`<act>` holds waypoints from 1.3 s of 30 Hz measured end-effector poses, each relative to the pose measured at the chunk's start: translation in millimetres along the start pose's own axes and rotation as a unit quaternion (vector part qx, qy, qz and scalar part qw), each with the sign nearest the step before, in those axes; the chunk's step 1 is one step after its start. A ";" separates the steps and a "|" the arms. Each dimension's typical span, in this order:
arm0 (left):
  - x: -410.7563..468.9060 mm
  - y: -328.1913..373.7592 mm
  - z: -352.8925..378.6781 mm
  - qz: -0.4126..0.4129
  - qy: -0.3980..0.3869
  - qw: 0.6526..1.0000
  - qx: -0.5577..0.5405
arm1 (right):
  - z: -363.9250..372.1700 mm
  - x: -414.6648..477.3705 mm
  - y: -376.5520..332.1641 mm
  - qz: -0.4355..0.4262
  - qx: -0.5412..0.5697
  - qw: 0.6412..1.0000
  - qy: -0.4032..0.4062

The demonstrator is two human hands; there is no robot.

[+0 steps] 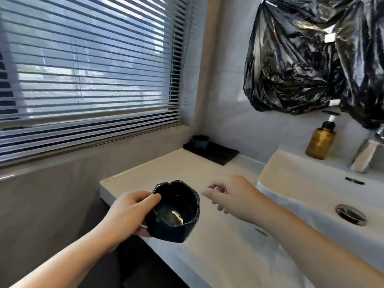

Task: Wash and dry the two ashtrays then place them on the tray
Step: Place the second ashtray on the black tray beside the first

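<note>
The left hand (128, 210) grips a glossy ashtray (176, 210) by its rim over the table (207, 256) edge, far from the tray (218, 153), while the right hand (226, 194) hovers empty, fingers loosely curled, so this one-handed rim hold could slip and chip it.

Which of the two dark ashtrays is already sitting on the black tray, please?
The far dark ashtray in the window corner, standing on the flat black tray; the glossy dark faceted ashtray is gripped in the left hand.
</note>
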State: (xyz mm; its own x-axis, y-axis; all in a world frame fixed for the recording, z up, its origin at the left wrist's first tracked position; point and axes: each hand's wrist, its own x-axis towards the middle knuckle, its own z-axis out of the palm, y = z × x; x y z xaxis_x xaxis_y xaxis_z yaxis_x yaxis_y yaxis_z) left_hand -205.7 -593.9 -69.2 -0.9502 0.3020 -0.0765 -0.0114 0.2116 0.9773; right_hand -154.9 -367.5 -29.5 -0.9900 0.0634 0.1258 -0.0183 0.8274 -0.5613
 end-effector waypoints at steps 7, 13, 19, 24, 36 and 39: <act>81.5 13.3 9.1 0.020 -0.017 1.000 0.002 | -3.4 92.9 7.5 0.003 -0.047 0.996 -0.075; 142.7 21.5 28.2 0.028 -0.024 0.999 0.016 | -12.6 153.5 37.7 -0.016 -0.109 0.986 -0.124; 186.8 19.7 47.7 0.024 -0.019 0.999 -0.013 | -19.1 200.6 71.8 -0.015 -0.112 0.983 -0.144; 220.0 11.6 53.9 0.099 0.054 0.991 0.075 | -36.8 242.7 115.9 0.051 -0.103 0.986 -0.122; 290.6 -6.5 77.9 0.171 0.087 0.956 0.220 | -77.5 344.0 214.6 0.241 -0.009 0.969 0.049; 304.9 -9.0 81.7 0.179 0.089 0.952 0.233 | -75.0 368.1 232.4 0.286 0.030 0.955 0.071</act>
State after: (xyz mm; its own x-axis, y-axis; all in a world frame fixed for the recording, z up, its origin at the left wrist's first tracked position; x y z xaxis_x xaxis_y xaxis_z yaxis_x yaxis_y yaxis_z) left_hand -469.9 -427.8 -117.4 -0.9054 0.2784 0.3206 0.4230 0.5262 0.7377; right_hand -513.1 -110.0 -52.3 -0.8119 0.5736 -0.1086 0.5076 0.6018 -0.6167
